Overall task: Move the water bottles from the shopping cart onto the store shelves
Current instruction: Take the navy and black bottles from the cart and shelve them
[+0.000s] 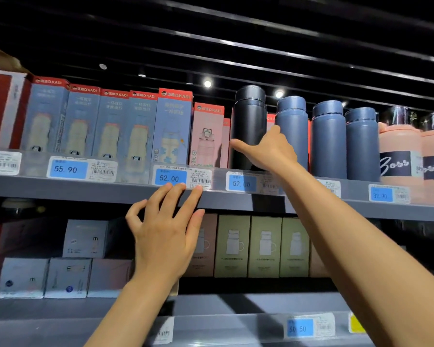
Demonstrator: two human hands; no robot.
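On the far left of the upper shelf (90, 192) we see a dark red box (0, 108), and next to it a row of blue boxes (93, 123) with red tops, then a taller blue box (172, 126) and a pink box (207, 136). Under them, on the shelf edge, there are blue price tags; one tag (170, 178) reads 52.00. Our left hand (164, 229) is raised in front of this edge with the fingers straight and a little spread; it holds nothing, and the fingertips reach the lower border of that tag. To the right, the black water bottle (248, 116) stands upright on the upper shelf, just beside the pink box. Our right hand (267, 146) grasps its lower part, with the thumb pointing left across the front and the fingers going behind it. Just to the right stand three blue bottles (328, 141) in a row, close together, and after them two peach bottles (401, 151) with black labels. On the lower shelf (236, 304) we see white boxes (45, 276) on the left and olive green boxes (263, 246) on the right, partly behind our right arm.
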